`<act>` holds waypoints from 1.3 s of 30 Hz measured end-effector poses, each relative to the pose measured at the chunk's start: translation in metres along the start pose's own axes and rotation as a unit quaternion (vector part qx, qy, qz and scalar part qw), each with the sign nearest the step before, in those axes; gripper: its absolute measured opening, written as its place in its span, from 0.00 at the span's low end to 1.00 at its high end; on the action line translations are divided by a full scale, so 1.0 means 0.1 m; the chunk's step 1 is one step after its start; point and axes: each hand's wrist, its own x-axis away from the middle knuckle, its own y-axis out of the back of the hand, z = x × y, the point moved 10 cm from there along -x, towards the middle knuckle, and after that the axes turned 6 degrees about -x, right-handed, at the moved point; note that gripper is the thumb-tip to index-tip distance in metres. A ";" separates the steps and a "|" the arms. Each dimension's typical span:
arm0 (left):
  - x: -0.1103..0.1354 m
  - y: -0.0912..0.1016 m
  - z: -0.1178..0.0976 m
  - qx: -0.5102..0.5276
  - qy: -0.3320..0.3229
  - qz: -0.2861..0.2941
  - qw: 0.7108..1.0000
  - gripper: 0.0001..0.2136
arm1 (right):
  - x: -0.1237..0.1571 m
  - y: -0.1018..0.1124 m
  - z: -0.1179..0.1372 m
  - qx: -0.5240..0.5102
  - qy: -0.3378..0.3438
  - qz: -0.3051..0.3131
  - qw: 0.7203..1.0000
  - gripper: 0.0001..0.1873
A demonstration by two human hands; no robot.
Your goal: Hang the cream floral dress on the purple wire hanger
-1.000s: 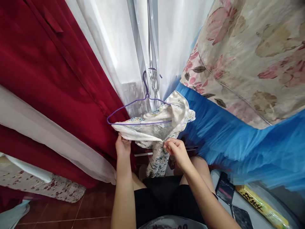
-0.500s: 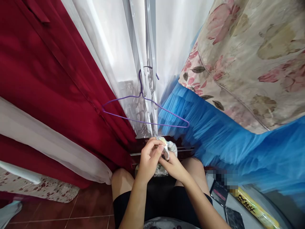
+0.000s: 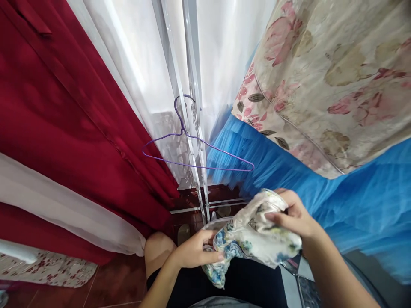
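Red curtain (image 3: 64, 124) at left, purple hanger (image 3: 195, 152) bare on white frame. Floral cloth (image 3: 253, 235) bunched between hands, above lap: left hand (image 3: 195, 250) pinches lower edge, right hand (image 3: 297, 216) grips upper edge.

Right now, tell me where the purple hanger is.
In the head view, the purple hanger hangs at centre on the window bar, between the red curtain and blue tulle, above the floral cloth.

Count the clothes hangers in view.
1. The purple wire hanger hangs bare on the white window frame; more could be hidden behind the red curtain.
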 end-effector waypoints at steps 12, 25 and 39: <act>0.72 1.14 -1.09 -0.149 -0.122 -0.383 0.904 0.07 | -1.63 0.31 0.03 -0.031 0.043 -0.087 0.995 0.12; 0.87 1.79 0.00 -0.234 0.036 -0.183 0.954 0.12 | -1.46 -0.19 -0.04 -0.135 -0.070 0.023 0.988 0.11; 0.87 3.07 -1.90 -0.582 -0.135 -0.408 0.691 0.16 | -1.48 -0.18 0.05 -0.102 -0.093 0.060 0.989 0.09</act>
